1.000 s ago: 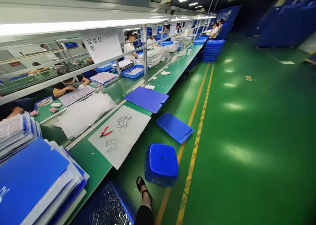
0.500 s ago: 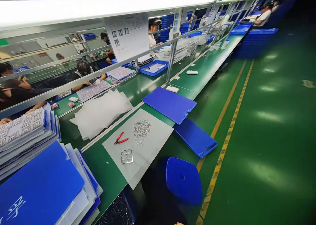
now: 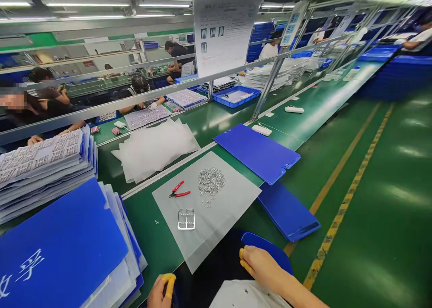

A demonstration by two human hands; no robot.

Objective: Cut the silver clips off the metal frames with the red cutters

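Observation:
My left hand (image 3: 162, 291), with yellow finger covers, is at the bottom by the bench's front edge; its fingers are curled, and anything inside them is hidden. My right hand (image 3: 258, 262), also with yellow covers, is closed beside the blue stool seat (image 3: 266, 247); I cannot make out what it grips, if anything. Past both hands, a translucent sheet (image 3: 226, 218) lies on the green bench. On it rest red-handled cutters (image 3: 180, 190) with parted handles, a square metal frame with small parts (image 3: 186, 219), and a heap of small metal pieces (image 3: 211, 181).
Stacked blue boards and sheets (image 3: 64, 236) fill the left side. Loose white sheets (image 3: 155, 150) lie beyond the rail. A blue board (image 3: 256, 150) lies right of the work sheet, another (image 3: 288, 211) sits lower, past the bench edge. Co-workers sit across the bench.
The view has tilted up and turned left, so the bench things appear farther right. Both my hands have come into view at the bottom, and the stool seat is now partly covered.

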